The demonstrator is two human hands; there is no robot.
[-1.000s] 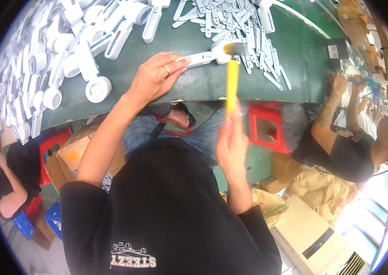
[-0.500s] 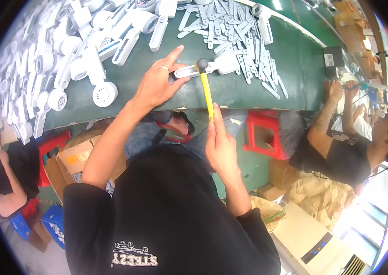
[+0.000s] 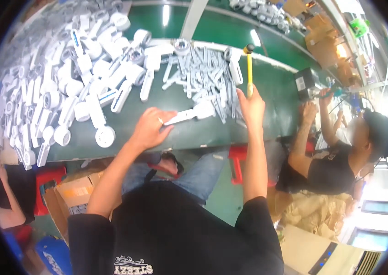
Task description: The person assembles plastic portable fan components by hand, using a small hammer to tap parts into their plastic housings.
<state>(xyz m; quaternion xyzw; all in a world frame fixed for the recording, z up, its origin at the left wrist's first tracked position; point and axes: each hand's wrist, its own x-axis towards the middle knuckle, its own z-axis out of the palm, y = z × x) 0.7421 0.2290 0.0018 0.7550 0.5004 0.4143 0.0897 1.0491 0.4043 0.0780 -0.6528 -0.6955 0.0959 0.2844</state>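
My left hand (image 3: 150, 129) grips the near end of a white plastic part (image 3: 182, 117) with a long handle, which lies on the green table. Its thick head (image 3: 204, 109) points right, toward a heap of flat grey strips (image 3: 198, 68). My right hand (image 3: 252, 106) is closed round the handle of a small mallet (image 3: 250, 68) with a yellow shaft and a dark head. The mallet stands upright, raised to the right of the white part and apart from it.
Many white long-handled parts with round heads (image 3: 104, 136) are piled on the table's (image 3: 125, 123) left. A dark box (image 3: 306, 83) stands at the right end. One co-worker (image 3: 336, 160) sits right, another person (image 3: 8, 192) left. An open carton (image 3: 72, 192) is beside me.
The mallet has gone from over the white part up and to the right. My left hand's outstretched fingers have closed onto the part's handle. The view has shifted, showing more beyond the table.
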